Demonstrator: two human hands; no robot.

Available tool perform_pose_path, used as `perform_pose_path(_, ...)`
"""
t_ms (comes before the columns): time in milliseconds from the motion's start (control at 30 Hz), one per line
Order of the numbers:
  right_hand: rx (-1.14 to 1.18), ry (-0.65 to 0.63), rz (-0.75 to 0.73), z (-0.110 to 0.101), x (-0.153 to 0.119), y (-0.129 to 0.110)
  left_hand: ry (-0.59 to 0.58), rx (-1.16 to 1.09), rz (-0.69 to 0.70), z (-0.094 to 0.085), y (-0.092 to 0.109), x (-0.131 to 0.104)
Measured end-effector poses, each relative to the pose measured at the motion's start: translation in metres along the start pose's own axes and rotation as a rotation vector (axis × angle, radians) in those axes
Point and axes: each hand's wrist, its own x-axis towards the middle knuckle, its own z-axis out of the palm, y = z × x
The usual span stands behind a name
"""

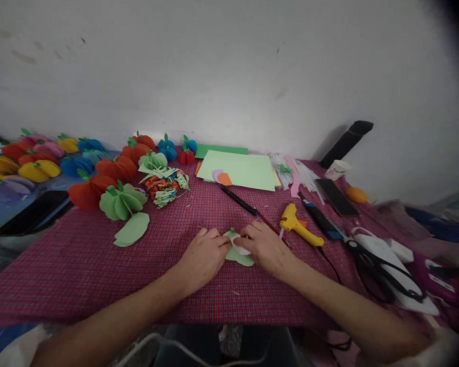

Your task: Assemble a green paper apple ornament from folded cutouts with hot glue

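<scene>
Both my hands rest on the red checked cloth (99, 270), pressing a small light-green folded paper piece (239, 256) between them. My left hand (204, 255) holds its left edge with fingertips pinched. Gripping the right side is my right hand (265, 247), with a white bit of paper under the thumb. A green paper pumpkin (121, 201) and a loose green paper shape (133, 229) lie to the left. Just right of my right hand lies a yellow glue gun (299, 225).
Many coloured paper pumpkins (61, 165) line the back left. Green paper sheets (239, 171), a black pen (239, 200), shredded paper scraps (164, 186), black scissors (382, 272), a phone (336, 196), a paper cup (337, 169) and a dark tablet (32, 211) surround the hands. A white wall stands behind.
</scene>
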Motion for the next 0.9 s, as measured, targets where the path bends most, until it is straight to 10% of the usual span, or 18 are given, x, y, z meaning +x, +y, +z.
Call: perform_pose_path(900, -0.128, -0.006, 0.023, -0.020, 0.016, 0.022, 0.026, -0.006, -0.005, 0.006, -0.003, -0.001)
